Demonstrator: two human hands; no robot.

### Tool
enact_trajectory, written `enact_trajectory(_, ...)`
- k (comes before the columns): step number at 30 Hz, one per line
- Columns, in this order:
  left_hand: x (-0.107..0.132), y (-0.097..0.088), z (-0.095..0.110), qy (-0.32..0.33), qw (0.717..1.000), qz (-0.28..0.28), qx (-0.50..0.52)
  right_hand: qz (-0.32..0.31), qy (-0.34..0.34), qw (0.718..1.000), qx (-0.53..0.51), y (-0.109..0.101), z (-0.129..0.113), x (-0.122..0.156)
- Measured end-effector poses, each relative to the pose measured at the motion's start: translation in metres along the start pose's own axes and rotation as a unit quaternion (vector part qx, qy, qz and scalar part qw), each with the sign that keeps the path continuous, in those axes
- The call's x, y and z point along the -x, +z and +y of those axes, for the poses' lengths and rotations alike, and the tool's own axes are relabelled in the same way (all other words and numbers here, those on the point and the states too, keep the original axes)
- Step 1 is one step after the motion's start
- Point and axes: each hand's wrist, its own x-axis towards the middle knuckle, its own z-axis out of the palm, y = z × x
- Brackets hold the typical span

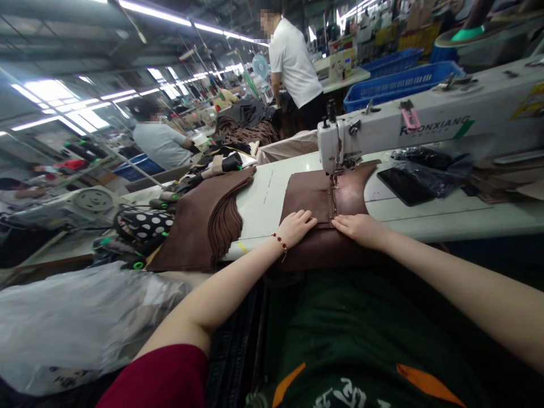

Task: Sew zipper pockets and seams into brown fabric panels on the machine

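A brown leather piece lies on the white sewing table, running under the needle of a white sewing machine. My left hand rests flat on the piece to the left of the seam, fingers stretched out; a red bead bracelet is on that wrist. On the right of the seam lies my right hand, flat as well, its fingertips close to the needle line. Neither hand grips anything.
A stack of cut brown leather pieces sits to the left. A polka-dot pouch and a clear plastic bag lie further left. Black plastic-wrapped items lie right of the machine. Blue crates and two people are behind.
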Motion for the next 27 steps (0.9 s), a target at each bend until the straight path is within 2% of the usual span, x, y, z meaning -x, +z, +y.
enact_trajectory(4,-0.002,-0.005,-0.005,-0.017,0.999,0.004,0.034,0.003,0.042,0.999,-0.017,-0.003,0.004,-0.004)
enact_trajectory(7,-0.008,-0.007,0.004,-0.030,0.998,0.019,0.059,0.004,0.063,0.997,-0.035,-0.004,0.007,-0.006)
enact_trajectory(11,-0.021,0.001,0.020,-0.050,0.996,0.038,0.069,0.012,0.076,0.996,-0.051,-0.004,0.008,-0.006)
enact_trajectory(15,-0.027,0.007,0.021,-0.021,0.997,0.037,0.061,0.023,0.080,0.995,-0.047,-0.002,0.008,-0.003)
enact_trajectory(18,-0.025,0.008,0.014,0.011,0.998,0.027,0.055,0.021,0.055,0.998,-0.029,-0.001,0.009,0.000)
enact_trajectory(22,-0.018,0.007,0.003,0.053,0.997,0.008,0.057,-0.002,-0.019,1.000,0.013,-0.001,0.008,0.003)
enact_trajectory(27,0.009,0.005,-0.028,0.102,0.990,-0.027,0.093,-0.029,-0.087,0.993,0.072,-0.003,0.004,0.002)
